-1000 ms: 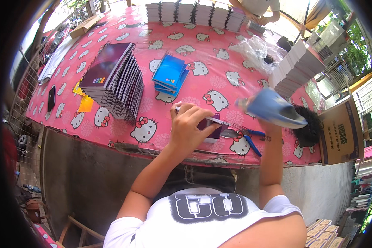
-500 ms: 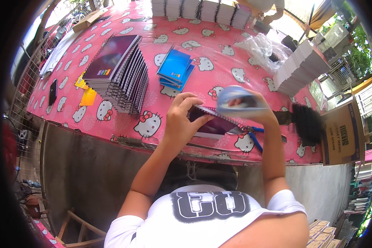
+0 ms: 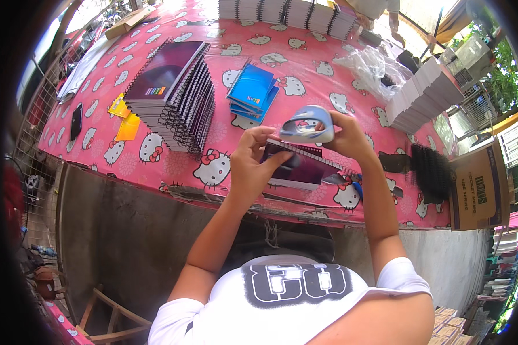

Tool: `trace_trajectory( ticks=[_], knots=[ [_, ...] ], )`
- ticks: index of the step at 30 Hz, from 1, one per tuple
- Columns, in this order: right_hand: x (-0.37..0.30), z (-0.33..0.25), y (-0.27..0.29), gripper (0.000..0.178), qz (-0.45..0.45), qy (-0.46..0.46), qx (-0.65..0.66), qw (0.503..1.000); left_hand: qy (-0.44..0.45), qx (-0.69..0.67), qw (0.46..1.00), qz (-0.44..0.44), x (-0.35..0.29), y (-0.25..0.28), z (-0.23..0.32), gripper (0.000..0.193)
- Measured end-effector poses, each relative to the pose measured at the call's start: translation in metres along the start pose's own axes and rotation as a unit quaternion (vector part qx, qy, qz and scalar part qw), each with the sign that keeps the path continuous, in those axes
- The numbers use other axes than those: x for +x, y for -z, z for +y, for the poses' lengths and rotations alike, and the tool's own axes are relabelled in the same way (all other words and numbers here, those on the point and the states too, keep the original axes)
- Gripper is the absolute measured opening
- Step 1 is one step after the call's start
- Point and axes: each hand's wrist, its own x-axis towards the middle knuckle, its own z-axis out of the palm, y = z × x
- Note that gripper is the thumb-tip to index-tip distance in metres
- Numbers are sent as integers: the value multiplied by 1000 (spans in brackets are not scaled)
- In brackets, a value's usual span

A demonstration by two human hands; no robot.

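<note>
My left hand (image 3: 253, 161) is closed on a dark purple notebook (image 3: 296, 168), thumb on its cover and fingers behind the upper left edge. A punched or coiled edge runs along the notebook's top. My right hand (image 3: 348, 137) grips a rounded blue-grey tool with a loop-shaped body (image 3: 308, 125), its exact kind unclear. That tool is over the notebook's upper edge, near my left fingertips; whether it touches cannot be seen. Blue-handled pliers (image 3: 358, 188) lie beside the notebook's right end, partly hidden by my right forearm.
Left stands a tall stack of purple spiral notebooks (image 3: 172, 98), with yellow booklets (image 3: 128, 127) and a phone (image 3: 76, 122) beside it. Small blue notebooks (image 3: 253, 89) lie mid-table. At right are page stacks (image 3: 423, 95), black coils (image 3: 430, 172) and a cardboard box (image 3: 480, 187). Another person's hand (image 3: 396, 29) shows far off.
The blue-grey tool, blurred before, has moved left toward my left hand and turned so its loop shows clearly. My left hand keeps hold of the notebook. The view has shifted slightly.
</note>
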Motion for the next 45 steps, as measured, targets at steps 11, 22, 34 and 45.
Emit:
trace_trajectory(
  ticks=[11,22,34,45],
  knots=[
    [-17,48,24,48,178,-98,-434,878,24,-52,998,-30,-2,22,-4,32],
    [-9,-72,-46,42,-110,11,-413,904,75,-40,996,-10,-8,13,-7,29],
    [9,-89,-65,36,-208,-29,-451,867,88,-27,996,7,-6,15,-11,25],
    [5,-68,-74,31,36,184,-326,927,77,-10,997,-20,-11,20,-12,23]
  ],
)
